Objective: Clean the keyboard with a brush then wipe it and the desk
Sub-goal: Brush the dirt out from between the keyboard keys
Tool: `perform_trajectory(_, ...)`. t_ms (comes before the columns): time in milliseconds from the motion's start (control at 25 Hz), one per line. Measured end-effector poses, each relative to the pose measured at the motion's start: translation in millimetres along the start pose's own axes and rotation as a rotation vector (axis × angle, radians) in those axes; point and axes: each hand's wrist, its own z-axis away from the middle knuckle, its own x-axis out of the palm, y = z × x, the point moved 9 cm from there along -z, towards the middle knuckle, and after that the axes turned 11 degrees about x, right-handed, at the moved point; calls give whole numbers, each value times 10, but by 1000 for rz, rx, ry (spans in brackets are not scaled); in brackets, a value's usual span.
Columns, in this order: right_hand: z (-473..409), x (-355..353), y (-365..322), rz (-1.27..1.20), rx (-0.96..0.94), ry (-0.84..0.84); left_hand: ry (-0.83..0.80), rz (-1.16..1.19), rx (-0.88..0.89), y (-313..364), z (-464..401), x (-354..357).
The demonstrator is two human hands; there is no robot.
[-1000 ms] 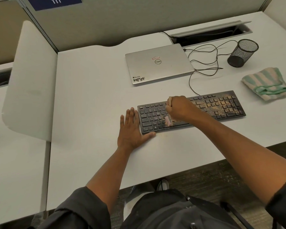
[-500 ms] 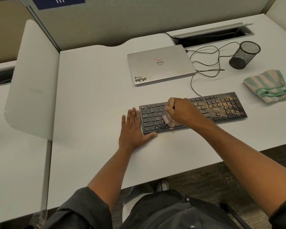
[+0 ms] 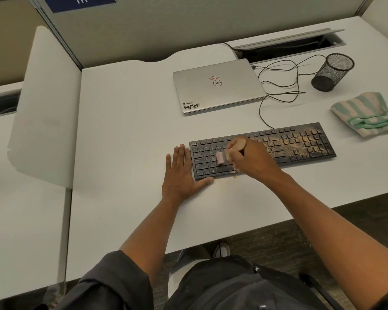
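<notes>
Gripping blurred brush (image 3: 222,156), right hand (image 3: 251,158) hiding middle keyboard (image 3: 300,144) keys

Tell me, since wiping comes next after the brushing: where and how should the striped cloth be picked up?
Pinch the striped cloth on its raised middle hump, coming straight down from above. It lies loosely bunched and flat on the desk, so no edge lifts for a side approach. The right hand sits nearer it but is gripping the brush.

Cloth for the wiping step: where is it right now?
In the head view, the striped cloth lies bunched at the desk's far right, beyond the keyboard's dusty right end and in front of the mesh cup.
</notes>
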Motion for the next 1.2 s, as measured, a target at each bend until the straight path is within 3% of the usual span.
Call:
perform_trajectory(120,25,212,-2,-159,67,-65,-5,-4,-2,-2,5,3)
perform_trajectory(320,6,33,81,31,53,165,1,6,1,-2,6,7)
perform_trajectory(480,-37,17,-2,-145,11,73,6,7,-1,-10,-6,16)
perform_trajectory(600,-133,76,-163,49,-56,69,6,3,1,-6,-2,16)
perform_trajectory(720,-208,217,-263,322,-45,-68,12,-1,1,-6,-6,20)
perform_trajectory(800,-235,214,-331,340,-32,-138,19,-4,4,-10,-4,15)
perform_trajectory(920,-287,150,-473,262,-81,-84,18,-8,5,-9,-3,17)
perform_trajectory(1200,-204,362,-407,429,-64,-201,16,-14,5,-18,-8,37)
